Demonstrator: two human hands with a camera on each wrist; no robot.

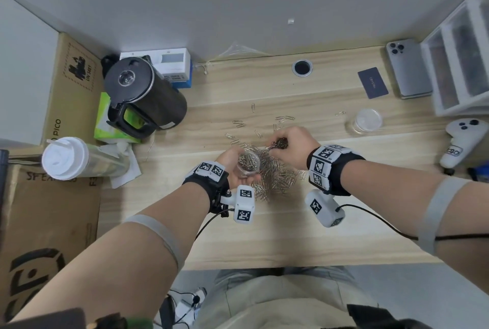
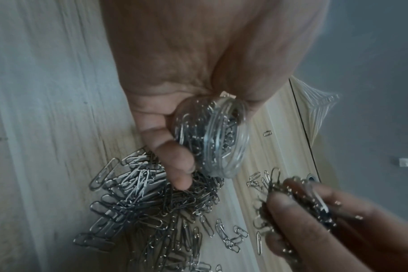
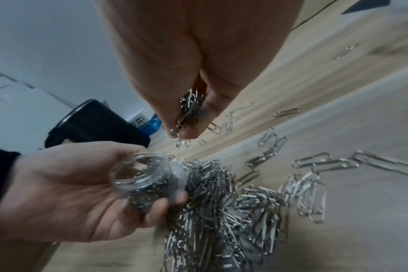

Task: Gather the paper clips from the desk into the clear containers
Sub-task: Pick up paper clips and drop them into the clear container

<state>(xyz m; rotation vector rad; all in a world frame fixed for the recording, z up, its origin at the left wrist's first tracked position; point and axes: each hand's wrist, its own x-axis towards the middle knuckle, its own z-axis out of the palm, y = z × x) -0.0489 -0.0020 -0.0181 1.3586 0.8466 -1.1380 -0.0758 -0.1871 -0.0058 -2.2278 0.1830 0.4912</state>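
My left hand (image 1: 232, 167) grips a small clear jar (image 1: 248, 164) partly filled with paper clips, tilted above the desk; the jar (image 2: 212, 136) lies in my curled fingers, also seen as the jar (image 3: 142, 176). My right hand (image 1: 288, 143) pinches a bunch of silver paper clips (image 1: 277, 143) just right of and beyond the jar's mouth; the bunch (image 3: 190, 108) sits between thumb and fingers. A big pile of paper clips (image 1: 275, 175) lies on the desk under both hands, with loose clips (image 1: 284, 118) scattered beyond. A second clear container (image 1: 366, 121) stands at the right.
A black kettle (image 1: 143, 96) and a lidded cup (image 1: 66, 158) stand at the left. A phone (image 1: 407, 69), a dark card (image 1: 372, 82), a white drawer unit (image 1: 460, 59) and a white controller (image 1: 460, 141) sit at the right. The wooden desk (image 1: 264, 236) continues toward me.
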